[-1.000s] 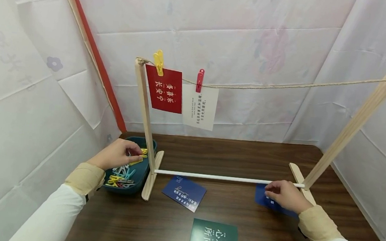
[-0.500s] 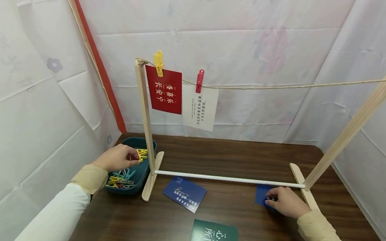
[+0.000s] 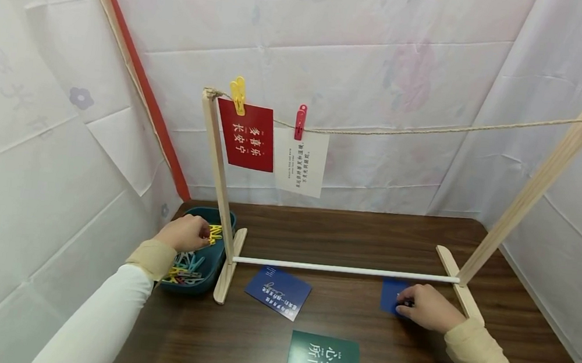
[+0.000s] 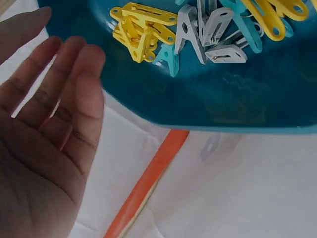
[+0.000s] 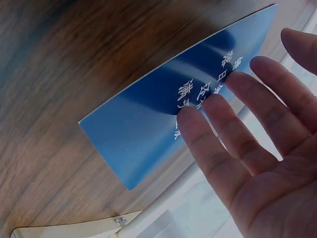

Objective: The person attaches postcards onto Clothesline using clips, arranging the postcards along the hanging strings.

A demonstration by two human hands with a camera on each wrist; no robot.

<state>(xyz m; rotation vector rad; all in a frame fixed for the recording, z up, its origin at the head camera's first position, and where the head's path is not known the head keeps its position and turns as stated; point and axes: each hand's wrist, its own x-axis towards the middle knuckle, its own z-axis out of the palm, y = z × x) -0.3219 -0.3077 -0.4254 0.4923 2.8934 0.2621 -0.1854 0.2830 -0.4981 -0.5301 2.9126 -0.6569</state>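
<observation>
Now the right hand [image 3: 428, 307] has drawn back toward the person along the table [image 3: 359, 235], its straight, slightly spread fingers [image 5: 233, 114] lying on the blue card [image 5: 173, 114] and sliding it leftward, clear of the wooden rack's foot [image 3: 457, 282]; a second ago the card sat further under the hand. The left hand [image 3: 186, 233] has eased forward over the teal tub [image 3: 220, 256] of clothespins [image 4: 148, 34]. From the wrist view its fingers [image 4: 74, 94] look relaxed and hold nothing, though the head view hides the fingertips, so I cannot be sure. Beyond, a red card [image 3: 245, 135] and a white card [image 3: 300, 162] hang pegged on the string [image 3: 433, 130]; another blue card [image 3: 277, 291] and a green card [image 3: 325, 362] lie flat nearby.
</observation>
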